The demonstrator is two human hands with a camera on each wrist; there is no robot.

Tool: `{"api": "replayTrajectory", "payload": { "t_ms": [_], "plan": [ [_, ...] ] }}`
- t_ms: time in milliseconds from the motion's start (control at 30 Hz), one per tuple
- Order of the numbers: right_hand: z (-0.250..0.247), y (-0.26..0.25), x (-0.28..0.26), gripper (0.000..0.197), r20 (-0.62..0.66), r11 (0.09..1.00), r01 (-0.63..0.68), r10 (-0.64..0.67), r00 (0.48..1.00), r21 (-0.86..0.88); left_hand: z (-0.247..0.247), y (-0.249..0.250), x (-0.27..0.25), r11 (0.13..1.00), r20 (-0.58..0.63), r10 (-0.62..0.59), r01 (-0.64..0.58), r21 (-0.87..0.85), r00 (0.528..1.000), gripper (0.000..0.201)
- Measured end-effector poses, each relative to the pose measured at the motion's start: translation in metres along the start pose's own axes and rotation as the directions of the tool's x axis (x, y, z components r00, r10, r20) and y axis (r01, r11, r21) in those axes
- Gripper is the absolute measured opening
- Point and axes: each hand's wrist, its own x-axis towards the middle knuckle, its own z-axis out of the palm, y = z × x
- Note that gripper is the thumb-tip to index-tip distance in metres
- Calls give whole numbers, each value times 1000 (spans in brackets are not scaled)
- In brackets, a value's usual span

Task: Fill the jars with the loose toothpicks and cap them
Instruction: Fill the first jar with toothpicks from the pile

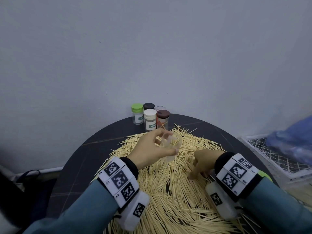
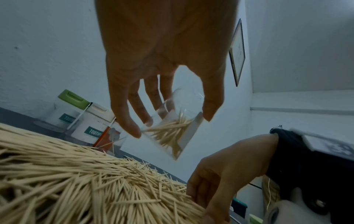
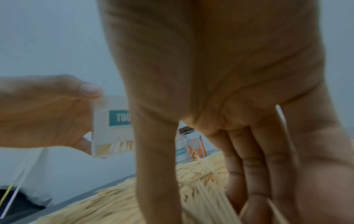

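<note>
A thick pile of loose toothpicks (image 1: pixel 168 191) covers the round dark table (image 1: pixel 81 162). My left hand (image 1: pixel 171 142) holds a clear uncapped jar (image 1: pixel 169 157) tilted above the pile; the left wrist view shows its fingertips (image 2: pixel 132 130) round the jar (image 2: pixel 184 136), which is partly filled with toothpicks. My right hand (image 1: pixel 196 174) reaches down into the pile just right of the jar. In the blurred right wrist view its thumb and fingers (image 3: pixel 249 174) pinch a bunch of toothpicks (image 3: pixel 208 195), and the held jar (image 3: pixel 114 136) shows a teal label.
At the table's back edge against the wall stand capped jars with green (image 1: pixel 137 114), black (image 1: pixel 148 106), white (image 1: pixel 150 119) and brown (image 1: pixel 163 119) lids, and an open clear jar (image 1: pixel 160 108) behind them. A white wire basket (image 1: pixel 270 159) holding blue plastic (image 1: pixel 295 137) stands at the right.
</note>
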Motion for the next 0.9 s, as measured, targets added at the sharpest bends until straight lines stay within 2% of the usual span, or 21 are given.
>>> {"api": "replayTrajectory", "payload": {
  "t_ms": [167,233,333,500,633,733,900],
  "plan": [
    [0,4,6,44,-39,996,23,-20,999,86,2,2,-2,998,8,-3,2,57,1000,46],
    [0,6,10,40,-32,986,26,-21,999,165,2,2,-2,998,4,-3,3,63,1000,46],
    [0,8,12,24,-10,968,8,-6,1000,252,2,2,-2,998,-5,-3,3,65,1000,47],
    [-3,13,11,14,34,950,-17,7,999,312,1,0,-2,998,-1,2,-2,67,1000,47],
    [-4,14,10,18,67,927,-15,-12,998,375,1,-1,-1,998,-6,1,0,55,1000,45],
    [-2,14,13,15,133,831,-18,-68,989,556,0,-3,-1,998,-13,5,-4,55,1000,46],
    [1,15,12,26,150,587,-32,-153,977,809,-1,-5,0,999,-18,4,-4,40,1000,45]
  ]
}}
